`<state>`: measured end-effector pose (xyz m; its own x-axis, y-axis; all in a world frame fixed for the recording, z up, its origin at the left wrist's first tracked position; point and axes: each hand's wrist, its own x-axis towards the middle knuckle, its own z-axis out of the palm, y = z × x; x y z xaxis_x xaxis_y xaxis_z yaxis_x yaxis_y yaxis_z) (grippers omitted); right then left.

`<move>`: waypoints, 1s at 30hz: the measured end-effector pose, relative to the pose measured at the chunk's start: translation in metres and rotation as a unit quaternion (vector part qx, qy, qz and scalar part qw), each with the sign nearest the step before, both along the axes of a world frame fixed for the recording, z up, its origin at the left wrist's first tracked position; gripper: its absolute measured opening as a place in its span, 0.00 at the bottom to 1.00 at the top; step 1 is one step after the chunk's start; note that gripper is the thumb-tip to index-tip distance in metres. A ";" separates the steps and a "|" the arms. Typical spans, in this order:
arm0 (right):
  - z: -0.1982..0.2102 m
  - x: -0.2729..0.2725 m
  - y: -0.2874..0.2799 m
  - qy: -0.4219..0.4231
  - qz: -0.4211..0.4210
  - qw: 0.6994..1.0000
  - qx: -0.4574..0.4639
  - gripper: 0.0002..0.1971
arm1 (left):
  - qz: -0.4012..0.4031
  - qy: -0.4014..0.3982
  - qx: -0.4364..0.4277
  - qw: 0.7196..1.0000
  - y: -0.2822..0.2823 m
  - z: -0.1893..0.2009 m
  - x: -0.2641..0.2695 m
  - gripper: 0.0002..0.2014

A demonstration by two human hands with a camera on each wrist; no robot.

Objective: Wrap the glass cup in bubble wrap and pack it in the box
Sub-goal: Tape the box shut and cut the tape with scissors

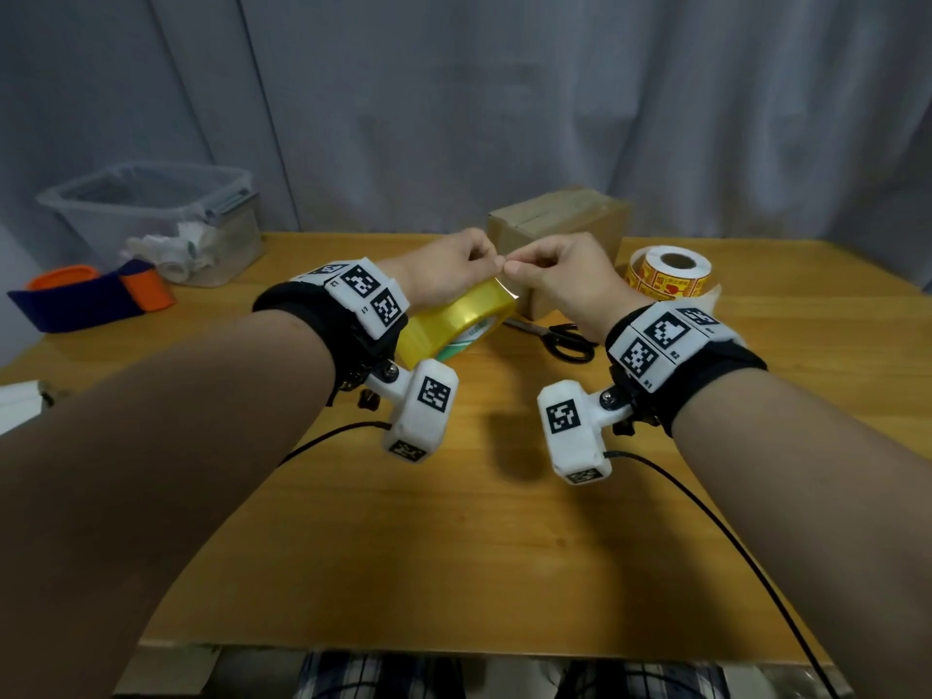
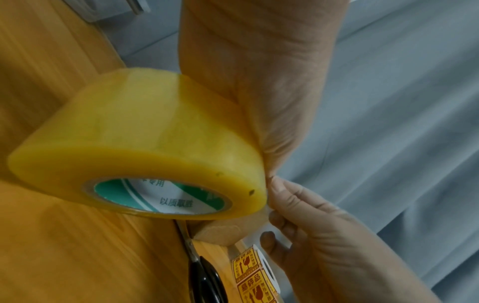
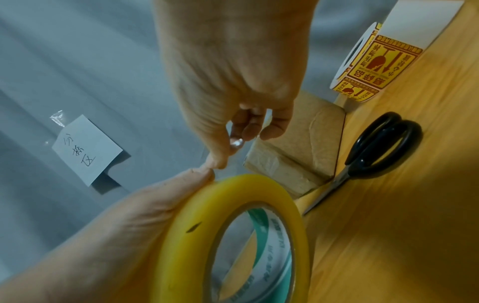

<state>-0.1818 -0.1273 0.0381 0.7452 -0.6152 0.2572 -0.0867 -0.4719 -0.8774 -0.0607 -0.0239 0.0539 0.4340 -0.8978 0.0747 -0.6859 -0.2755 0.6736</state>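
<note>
A yellow tape roll (image 1: 456, 320) with a green and white core is held above the table. My left hand (image 1: 454, 274) grips the roll at its rim, seen close up as the roll (image 2: 145, 143) against the left palm (image 2: 259, 86). My right hand (image 1: 549, 272) pinches at the roll's edge, thumb to thumb with the left, and a shiny bit of tape end (image 3: 236, 141) shows between its fingers (image 3: 250, 131). The closed cardboard box (image 1: 560, 219) stands just behind the hands. No glass cup or bubble wrap shows in any view.
Black-handled scissors (image 1: 562, 338) lie right of the roll, beside the box. A roll of yellow fragile stickers (image 1: 671, 277) stands at the right. A clear plastic bin (image 1: 151, 214) and an orange and blue item (image 1: 96, 295) sit at the left. A handwritten paper note (image 3: 85, 149) hangs on the grey curtain.
</note>
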 end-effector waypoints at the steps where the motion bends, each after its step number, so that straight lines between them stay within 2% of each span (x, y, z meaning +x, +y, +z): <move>1: 0.001 -0.001 -0.001 0.010 -0.001 1.000 -0.003 0.07 | 0.003 -0.010 -0.004 1.000 -0.001 0.000 0.000 0.08; 5: 0.002 0.003 -0.003 0.047 -0.020 0.995 -0.083 0.06 | 0.014 -0.068 0.002 0.998 -0.002 0.001 -0.004 0.12; 8: 0.001 0.004 -0.004 0.081 -0.033 0.981 -0.176 0.09 | -0.006 -0.024 0.017 1.000 0.004 0.004 -0.002 0.32; 9: 0.002 0.005 -0.003 0.089 -0.026 0.976 -0.198 0.10 | -0.011 -0.021 0.020 1.000 0.006 0.005 -0.001 0.34; 13: -0.001 0.012 -0.009 0.161 -0.008 0.949 -0.270 0.16 | -0.023 -0.134 0.034 0.990 0.004 0.007 0.003 0.24; 16: -0.005 0.010 -0.016 0.245 -0.031 0.929 -0.276 0.22 | 0.002 -0.209 0.081 0.975 0.007 -0.001 0.015 0.23; 19: -0.006 0.008 -0.031 0.228 -0.129 0.910 -0.322 0.21 | 0.040 -0.226 0.157 0.961 0.014 -0.011 0.033 0.24; 21: -0.002 0.013 -0.039 0.228 -0.160 0.904 -0.325 0.24 | 0.029 -0.231 0.189 0.954 0.016 -0.015 0.035 0.25; 27: 0.007 0.055 -0.058 0.317 -0.125 0.906 -0.252 0.33 | -0.070 -0.265 0.305 0.912 -0.005 -0.029 0.031 0.37; 30: -0.001 0.071 -0.066 0.367 -0.106 0.890 -0.248 0.35 | -0.057 -0.261 0.293 0.918 -0.017 -0.027 0.039 0.35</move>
